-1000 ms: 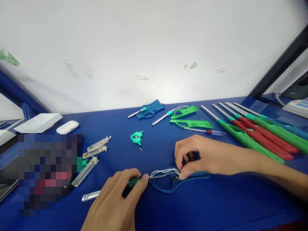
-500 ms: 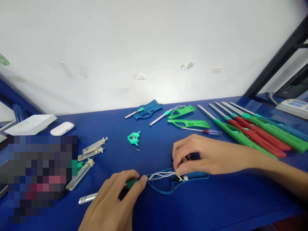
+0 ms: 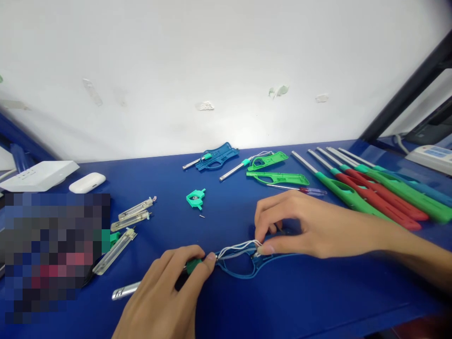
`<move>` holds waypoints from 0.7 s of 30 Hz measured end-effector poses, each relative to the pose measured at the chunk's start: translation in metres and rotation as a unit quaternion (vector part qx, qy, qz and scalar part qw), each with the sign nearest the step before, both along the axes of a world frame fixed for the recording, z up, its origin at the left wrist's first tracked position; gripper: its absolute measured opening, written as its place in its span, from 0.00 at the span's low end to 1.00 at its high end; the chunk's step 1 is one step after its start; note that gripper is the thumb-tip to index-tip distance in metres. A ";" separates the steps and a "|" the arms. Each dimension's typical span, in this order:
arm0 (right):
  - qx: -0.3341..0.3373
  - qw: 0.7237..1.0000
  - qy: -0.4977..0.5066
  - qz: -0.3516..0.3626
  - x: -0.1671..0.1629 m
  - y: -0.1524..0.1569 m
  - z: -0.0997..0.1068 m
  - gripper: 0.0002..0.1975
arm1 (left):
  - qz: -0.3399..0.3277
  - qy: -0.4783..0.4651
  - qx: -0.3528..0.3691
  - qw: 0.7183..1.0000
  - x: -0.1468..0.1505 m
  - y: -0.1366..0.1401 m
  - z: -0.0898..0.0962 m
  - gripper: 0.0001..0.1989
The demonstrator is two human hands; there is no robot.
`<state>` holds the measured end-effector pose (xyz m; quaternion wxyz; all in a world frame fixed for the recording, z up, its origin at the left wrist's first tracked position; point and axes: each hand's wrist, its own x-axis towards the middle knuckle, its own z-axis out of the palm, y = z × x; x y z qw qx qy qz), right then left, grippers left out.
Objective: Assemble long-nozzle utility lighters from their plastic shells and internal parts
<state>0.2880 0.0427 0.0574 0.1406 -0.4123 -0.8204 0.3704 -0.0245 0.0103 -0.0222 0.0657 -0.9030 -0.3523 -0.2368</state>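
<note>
A blue lighter shell half point(image 3: 243, 275) lies on the table in front of me, its hollow side up. My left hand point(image 3: 169, 282) is closed around the green collar point(image 3: 193, 266) of its metal tube point(image 3: 125, 291), with thumb and forefinger pinched at the collar's right end. White wires point(image 3: 235, 246) arch from there across the shell's trigger opening. My right hand point(image 3: 286, 226) pinches the far end of these wires over the shell's grip part. Whatever small part lies beneath those fingertips is mostly hidden.
Opened blue point(image 3: 217, 156) and green point(image 3: 278, 178) lighters lie behind, with a screwdriver point(image 3: 312, 191). Several whole lighters point(image 3: 374, 188) line the right. A green plastic part point(image 3: 195, 198), a small screw point(image 3: 202, 216), clear fuel tanks point(image 3: 116, 252) and a white case point(image 3: 87, 182) lie leftward.
The black part with a white end, visible in the shell earlier, no longer shows beside my right fingers. The wires now arch higher. My left hand keeps its hold on the collar.
</note>
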 end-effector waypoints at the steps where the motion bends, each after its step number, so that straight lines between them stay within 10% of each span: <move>1: 0.002 1.000 -0.007 -0.004 0.000 -0.001 0.000 0.09 | -0.006 0.000 0.005 1.000 0.000 0.000 0.000 0.26; 21: 0.019 0.999 -0.046 -0.010 0.002 0.002 -0.005 0.14 | -0.014 -0.026 -0.018 0.999 -0.002 -0.001 0.000 0.21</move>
